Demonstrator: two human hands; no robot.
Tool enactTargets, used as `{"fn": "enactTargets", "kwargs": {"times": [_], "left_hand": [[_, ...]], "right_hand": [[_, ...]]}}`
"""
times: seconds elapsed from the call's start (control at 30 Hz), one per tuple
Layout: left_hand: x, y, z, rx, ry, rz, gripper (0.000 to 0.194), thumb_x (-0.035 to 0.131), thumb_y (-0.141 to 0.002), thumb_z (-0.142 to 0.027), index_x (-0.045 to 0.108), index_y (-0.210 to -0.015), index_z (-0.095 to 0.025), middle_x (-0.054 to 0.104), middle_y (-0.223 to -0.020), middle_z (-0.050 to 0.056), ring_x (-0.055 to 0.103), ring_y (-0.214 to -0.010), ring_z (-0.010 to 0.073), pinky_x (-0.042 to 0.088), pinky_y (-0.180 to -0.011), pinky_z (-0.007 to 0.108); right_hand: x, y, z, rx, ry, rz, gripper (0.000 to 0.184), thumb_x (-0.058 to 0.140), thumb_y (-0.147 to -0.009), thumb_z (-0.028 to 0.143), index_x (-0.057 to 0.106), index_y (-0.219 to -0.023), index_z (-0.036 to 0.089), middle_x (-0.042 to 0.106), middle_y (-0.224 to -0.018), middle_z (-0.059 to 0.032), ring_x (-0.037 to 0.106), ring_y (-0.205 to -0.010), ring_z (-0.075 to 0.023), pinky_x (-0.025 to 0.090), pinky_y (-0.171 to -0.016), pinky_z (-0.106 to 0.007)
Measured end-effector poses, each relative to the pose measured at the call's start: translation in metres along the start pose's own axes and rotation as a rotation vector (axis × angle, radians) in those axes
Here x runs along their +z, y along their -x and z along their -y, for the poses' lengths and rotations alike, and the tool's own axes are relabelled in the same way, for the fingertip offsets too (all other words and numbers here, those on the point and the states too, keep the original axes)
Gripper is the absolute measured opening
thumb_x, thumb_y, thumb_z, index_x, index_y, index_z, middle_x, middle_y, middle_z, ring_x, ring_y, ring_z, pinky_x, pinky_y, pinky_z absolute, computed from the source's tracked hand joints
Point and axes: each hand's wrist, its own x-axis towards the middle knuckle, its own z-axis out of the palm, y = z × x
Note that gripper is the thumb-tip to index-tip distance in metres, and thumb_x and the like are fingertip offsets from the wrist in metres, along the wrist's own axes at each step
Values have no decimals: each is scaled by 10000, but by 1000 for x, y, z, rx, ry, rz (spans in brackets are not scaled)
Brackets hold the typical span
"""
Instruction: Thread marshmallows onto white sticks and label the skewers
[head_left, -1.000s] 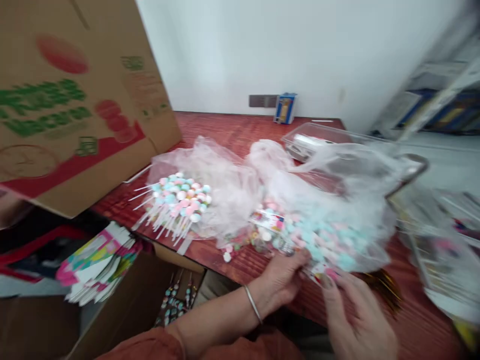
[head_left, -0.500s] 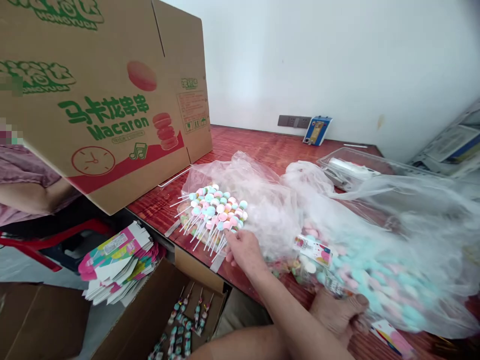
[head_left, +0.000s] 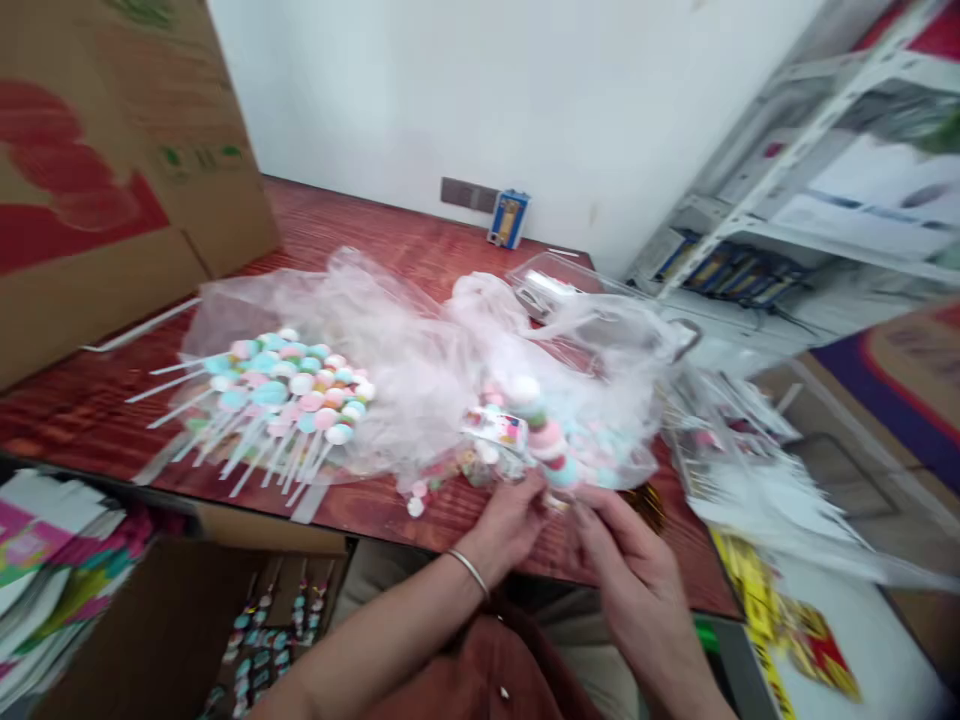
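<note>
My left hand (head_left: 511,517) and my right hand (head_left: 621,540) meet at the near edge of the red wooden table (head_left: 390,240). Together they pinch a skewer of pastel candy balls (head_left: 544,432) that stands up between them. My left wrist wears a thin bangle. Just behind the skewer lies a small printed wrapper (head_left: 496,426) and a clear plastic bag (head_left: 592,370) with more pastel candies. A pile of candy skewers (head_left: 281,395) with white sticks lies on plastic to the left.
A big cardboard box (head_left: 97,170) stands at the left. An open carton (head_left: 247,630) with packed skewers sits below the table edge, beside stacked printed sleeves (head_left: 52,560). A clear tray (head_left: 555,290), clear bags (head_left: 742,470) and metal shelving (head_left: 825,200) are on the right.
My left hand came back from the skewer pile to the table's near edge. Both hands now hold a candy skewer upright. The view swung to the right and is blurred.
</note>
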Motion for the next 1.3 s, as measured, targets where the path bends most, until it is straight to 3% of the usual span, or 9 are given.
{"fn": "enactTargets", "kwargs": {"times": [0.1, 0.17, 0.23, 0.4, 0.5, 0.77, 1.0, 1.17, 1.3], "left_hand": [[-4, -9, 3, -118, 93, 21, 163, 754, -799, -196, 655, -922, -151, 672, -873, 22, 621, -699, 115, 518, -590, 216], [-4, -11, 2, -141, 131, 10, 209, 791, -758, -176, 654, -915, -162, 677, -843, 17, 623, -681, 111, 508, -564, 206], [-1, -10, 0, -145, 146, -1, 208, 796, -754, -175, 654, -906, -168, 679, -828, 15, 628, -684, 115, 506, -556, 208], [6, -6, 1, -130, 143, -12, 176, 787, -761, -160, 659, -881, -161, 681, -831, 23, 636, -703, 124, 516, -570, 223], [10, -3, 2, -111, 124, -10, 176, 798, -746, -158, 654, -847, -158, 671, -806, 14, 628, -682, 119, 533, -594, 233], [16, 4, -1, -87, 127, -23, 193, 798, -747, -154, 665, -888, -154, 682, -837, 13, 625, -685, 108, 535, -601, 225], [15, 4, 1, 28, 22, -22, 263, 850, -668, -162, 656, -847, -154, 674, -776, -11, 612, -670, 107, 523, -619, 219], [15, 3, -1, 104, -33, 11, 337, 912, -565, -187, 639, -759, -148, 628, -677, -46, 577, -639, 81, 503, -648, 197], [13, 1, -2, 46, -9, 16, 375, 928, -528, -192, 644, -769, -148, 646, -698, -44, 583, -641, 82, 511, -659, 203]], "right_hand": [[-70, 40, -15, -26, 320, -172, 245, 581, -904, 397, 723, -1031, 245, 681, -771, -24, 603, -598, -155, 506, -534, -219], [-96, 64, -26, -46, 456, -217, 234, 577, -904, 393, 729, -1024, 261, 693, -767, -17, 587, -552, -146, 507, -524, -214], [-105, 82, -37, -39, 514, -218, 235, 568, -911, 389, 729, -1030, 264, 712, -794, -19, 594, -547, -145, 522, -546, -218], [-102, 102, -55, 16, 505, -218, 282, 539, -941, 375, 703, -1136, 255, 741, -1018, -51, 701, -810, -185, 563, -733, -238], [-101, 103, -60, -2, 509, -179, 281, 535, -948, 358, 693, -1156, 255, 740, -1055, -53, 712, -871, -187, 566, -753, -232], [-105, 104, -60, -123, 614, -131, 243, 509, -967, 312, 675, -1132, 247, 741, -991, -37, 712, -823, -153, 557, -696, -195], [-110, 106, -56, -266, 808, -124, 259, 492, -969, 296, 649, -1168, 242, 686, -832, -29, 688, -721, -160, 527, -626, -225], [-113, 107, -52, -286, 942, -108, 294, 513, -968, 318, 640, -1221, 238, 674, -793, -24, 664, -647, -146, 491, -572, -232], [-112, 106, -43, -232, 846, -120, 272, 493, -974, 310, 651, -1186, 247, 701, -869, -36, 686, -731, -162, 519, -649, -234]]}}
